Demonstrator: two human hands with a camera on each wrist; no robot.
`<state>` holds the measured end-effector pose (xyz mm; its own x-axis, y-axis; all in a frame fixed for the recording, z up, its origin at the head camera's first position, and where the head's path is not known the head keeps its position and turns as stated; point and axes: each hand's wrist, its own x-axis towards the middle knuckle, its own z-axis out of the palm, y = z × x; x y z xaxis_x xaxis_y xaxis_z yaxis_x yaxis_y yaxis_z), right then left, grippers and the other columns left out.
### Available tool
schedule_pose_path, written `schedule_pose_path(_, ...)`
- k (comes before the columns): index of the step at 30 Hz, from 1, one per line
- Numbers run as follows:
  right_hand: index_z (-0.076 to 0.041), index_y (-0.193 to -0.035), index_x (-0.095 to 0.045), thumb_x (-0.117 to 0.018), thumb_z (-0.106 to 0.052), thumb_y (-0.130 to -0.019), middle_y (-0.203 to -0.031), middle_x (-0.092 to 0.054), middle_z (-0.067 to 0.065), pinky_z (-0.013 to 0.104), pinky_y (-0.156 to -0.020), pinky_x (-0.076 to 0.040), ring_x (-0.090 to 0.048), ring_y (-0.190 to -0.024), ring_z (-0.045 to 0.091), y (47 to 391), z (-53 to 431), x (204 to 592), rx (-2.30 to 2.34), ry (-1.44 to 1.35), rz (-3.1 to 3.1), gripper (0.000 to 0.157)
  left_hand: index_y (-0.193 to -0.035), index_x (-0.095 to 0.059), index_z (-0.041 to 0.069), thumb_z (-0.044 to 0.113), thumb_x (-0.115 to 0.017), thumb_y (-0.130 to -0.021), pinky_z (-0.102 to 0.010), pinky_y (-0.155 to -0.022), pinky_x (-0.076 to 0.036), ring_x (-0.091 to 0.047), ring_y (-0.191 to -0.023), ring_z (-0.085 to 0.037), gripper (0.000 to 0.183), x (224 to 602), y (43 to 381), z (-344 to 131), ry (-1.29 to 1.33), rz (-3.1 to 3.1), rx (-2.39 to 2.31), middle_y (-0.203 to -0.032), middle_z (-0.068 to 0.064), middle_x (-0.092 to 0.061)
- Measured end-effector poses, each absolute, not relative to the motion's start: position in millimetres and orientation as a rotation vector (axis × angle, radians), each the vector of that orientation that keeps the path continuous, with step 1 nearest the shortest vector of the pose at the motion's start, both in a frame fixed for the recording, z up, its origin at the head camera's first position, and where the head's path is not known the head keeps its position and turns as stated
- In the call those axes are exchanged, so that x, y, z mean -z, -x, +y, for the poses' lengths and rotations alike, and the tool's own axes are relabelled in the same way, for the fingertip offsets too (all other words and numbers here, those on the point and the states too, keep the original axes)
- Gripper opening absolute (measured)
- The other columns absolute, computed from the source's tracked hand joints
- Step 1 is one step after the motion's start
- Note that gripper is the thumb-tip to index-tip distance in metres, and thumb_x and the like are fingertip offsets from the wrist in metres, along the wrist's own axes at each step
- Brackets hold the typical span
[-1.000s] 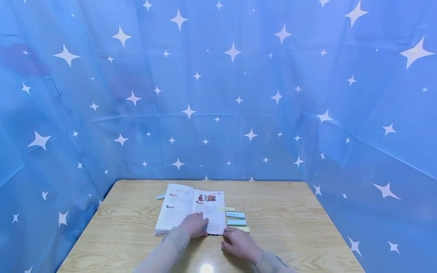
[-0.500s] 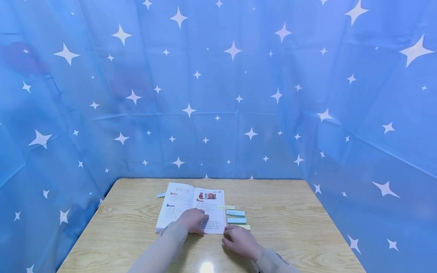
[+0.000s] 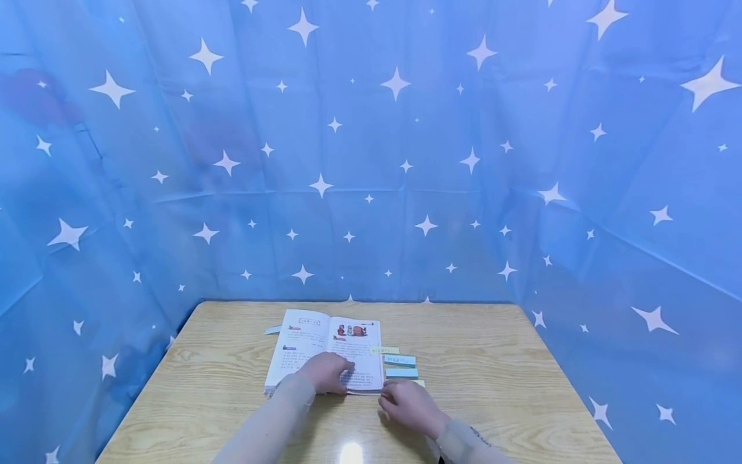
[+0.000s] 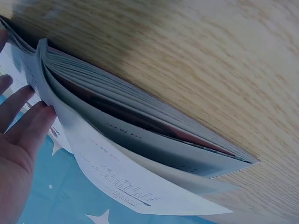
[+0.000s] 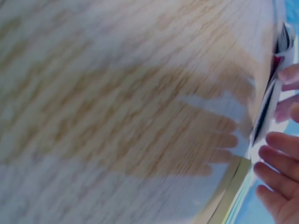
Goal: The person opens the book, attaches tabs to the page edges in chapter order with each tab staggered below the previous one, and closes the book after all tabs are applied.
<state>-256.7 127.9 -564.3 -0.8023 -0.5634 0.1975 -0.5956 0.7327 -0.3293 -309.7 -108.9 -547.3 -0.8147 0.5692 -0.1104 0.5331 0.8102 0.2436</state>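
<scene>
An open book [image 3: 298,348] lies on the wooden table, with printed text on both pages and a coloured picture at the top of the right page. My left hand [image 3: 326,372] rests on the lower middle of the spread, near the spine. In the left wrist view, its fingers are spread on the page [image 4: 117,172], and several leaves fan apart at the lower edge. My right hand [image 3: 413,406] is at the book's lower right corner, fingertips right at the page edge. The right wrist view shows its fingers [image 5: 280,163] loosely extended beside the book.
Right of the book are a yellow strip [image 3: 384,350] with writing, a blue strip [image 3: 400,360] with writing, another blue strip [image 3: 401,373] and a partly hidden yellow pad [image 5: 229,191]. A pale blue tab [image 3: 272,330] sticks out at the left. A starry blue curtain [image 3: 371,154] surrounds the table.
My left hand has shifted slightly left on the pages, uncovering more of the right page's text. My right hand stays at the book's corner with only a slight shift.
</scene>
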Motion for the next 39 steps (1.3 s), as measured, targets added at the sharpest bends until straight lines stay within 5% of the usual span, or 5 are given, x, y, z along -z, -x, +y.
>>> schedule_pose_path(7, -0.010, -0.089, -0.074, -0.066, -0.024, -0.089, -0.090, -0.071, 0.002, 0.030, -0.071, -0.056, -0.066, -0.080, 0.014, 257.6, 126.9, 561.2, -0.542, -0.900, -2.823, 0.017, -0.126, -0.066, 0.014, 0.030, -0.077, -0.075, -0.032, -0.092, -0.050, -0.064, -0.102, -0.015, 0.055, 543.9, 307.7, -109.2, -0.850, 2.821, -0.349, -0.116, 0.002, -0.069)
schedule_pose_path(19, -0.016, -0.085, -0.069, -0.066, -0.020, -0.089, -0.079, -0.061, -0.013, 0.020, -0.065, -0.050, -0.053, -0.069, 0.000, 258.9, 119.2, 562.0, -0.672, -1.099, -2.836, 0.007, -0.123, -0.067, 0.015, 0.029, -0.076, -0.071, -0.031, -0.090, -0.051, -0.064, -0.100, -0.017, 0.054, 544.4, 300.8, -105.6, -0.937, 2.878, -0.242, -0.111, 0.000, -0.069)
schedule_pose_path(24, -0.022, -0.073, -0.052, -0.066, -0.019, -0.089, -0.070, -0.045, -0.015, 0.017, -0.056, -0.041, -0.043, -0.061, 0.001, 260.0, 115.2, 562.7, -0.633, -1.151, -2.813, 0.021, -0.121, -0.068, 0.019, 0.032, -0.078, -0.069, -0.030, -0.085, -0.051, -0.063, -0.094, -0.015, 0.054, 547.5, 299.0, -100.5, -0.967, 2.899, -0.120, -0.108, 0.003, -0.066)
schedule_pose_path(31, -0.022, -0.080, -0.058, -0.066, -0.021, -0.089, -0.075, -0.049, -0.015, 0.021, -0.062, -0.047, -0.047, -0.067, 0.002, 260.7, 112.7, 559.7, -0.632, -1.124, -2.838, 0.012, -0.119, -0.068, 0.022, 0.051, -0.078, -0.072, -0.028, -0.075, -0.052, -0.061, -0.082, -0.012, 0.056, 556.5, 302.7, -98.8, -1.009, 2.934, -0.022, -0.101, 0.006, -0.065)
schedule_pose_path(39, -0.017, -0.086, -0.065, -0.066, -0.022, -0.090, -0.076, -0.053, -0.015, 0.023, -0.065, -0.049, -0.049, -0.069, 0.002, 261.6, 113.2, 558.0, -0.648, -1.107, -2.857, 0.006, -0.117, -0.070, 0.023, 0.054, -0.080, -0.070, -0.027, -0.076, -0.052, -0.064, -0.085, -0.012, 0.057, 556.9, 305.0, -98.3, -1.024, 2.956, 0.015, -0.104, 0.006, -0.067)
